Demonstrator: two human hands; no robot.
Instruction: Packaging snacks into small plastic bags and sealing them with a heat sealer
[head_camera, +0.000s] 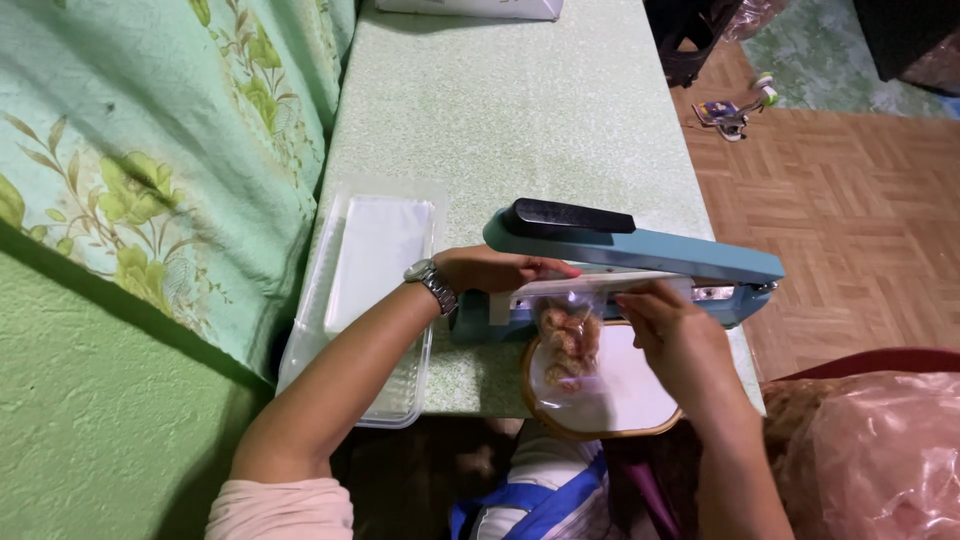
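A small clear plastic bag of brown snack pieces (566, 338) hangs with its top edge laid in the jaw of a blue heat sealer (640, 262), whose arm with a black handle is raised. My left hand (495, 270), a metal watch on its wrist, pinches the bag's top left corner at the sealer. My right hand (672, 322) holds the bag's top right edge. Under the bag lies a white oval plate with a brown rim (620, 400).
A clear plastic tray (362, 300) lies on the left of the green speckled table (520, 110). A floral green curtain (150, 150) hangs left. A large pink plastic bag (880, 455) is at the lower right. Wooden parquet floor (850, 220) lies to the right.
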